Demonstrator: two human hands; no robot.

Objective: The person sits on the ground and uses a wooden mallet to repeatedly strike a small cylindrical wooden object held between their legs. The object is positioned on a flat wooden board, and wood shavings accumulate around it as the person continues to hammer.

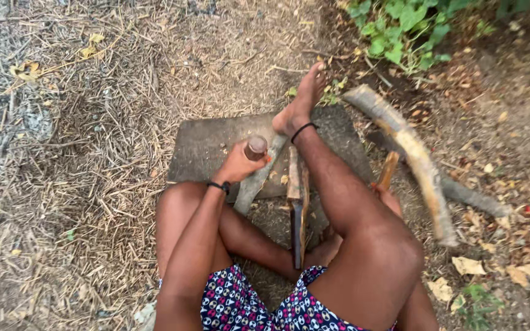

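Note:
My left hand [237, 164] grips the round brown wooden handle [256, 147] of a tool whose long grey blade [254, 184] slants down over a flat grey stone slab [200, 147]. A split piece of wood [298, 202] stands on end between my legs, just right of the blade. My right hand [391, 199] is mostly hidden behind my right leg. It holds a short orange-brown stick [389, 168]. My right foot [302, 101] rests on the slab's far edge.
A thick pale log [415, 162] lies right of my leg, with a darker branch [470, 197] beyond it. Dry grass and straw cover the ground to the left. Green leafy plants [403, 27] grow at the top right, and dry leaves lie at the lower right.

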